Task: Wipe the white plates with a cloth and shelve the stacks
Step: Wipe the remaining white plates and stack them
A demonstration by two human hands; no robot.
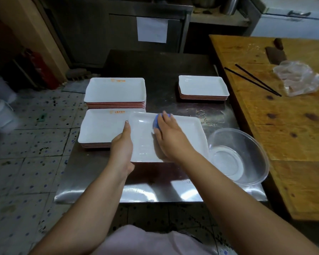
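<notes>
A single white rectangular plate lies tilted in the middle of the steel table. My left hand grips its left edge, thumb along the rim. My right hand presses a blue cloth onto the plate's inner surface; most of the cloth is hidden under my fingers. Three stacks of white plates with red undersides stand around: one at near left, one at far left, one at far right.
A clear plastic bowl holding a little water sits right of the plate. A wooden table on the right carries black chopsticks, a crumpled plastic bag and a cleaver. White buckets stand on the tiled floor at left.
</notes>
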